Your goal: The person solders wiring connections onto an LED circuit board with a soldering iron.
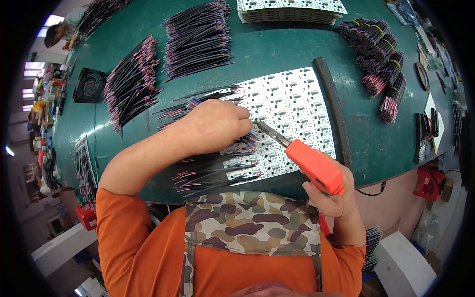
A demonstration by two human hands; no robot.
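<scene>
A white panel of many small circuit boards (302, 99) lies flat before me on the green table. My left hand (217, 124) rests over its left side, fingers curled round a bunch of thin wires (192, 104); coloured ends stick out on both sides, and the fingertips are partly hidden. In my right hand (341, 198) is a red soldering gun (316, 166), gripped from behind. Its metal tip points at the panel close to my left fingertips. Short black cables (217, 180) with red, white and blue ends lie across the panel's near left edge, below my left forearm.
A dark bar (334, 114) runs along the panel's right side. Piles of black cables (198, 39) and red-ended cables (132, 81) lie beyond my left arm. Tied cable bundles (381, 59) and stacked panels (292, 15) are farther off. A small fan (89, 85) stands left; another person (67, 29) sits far left.
</scene>
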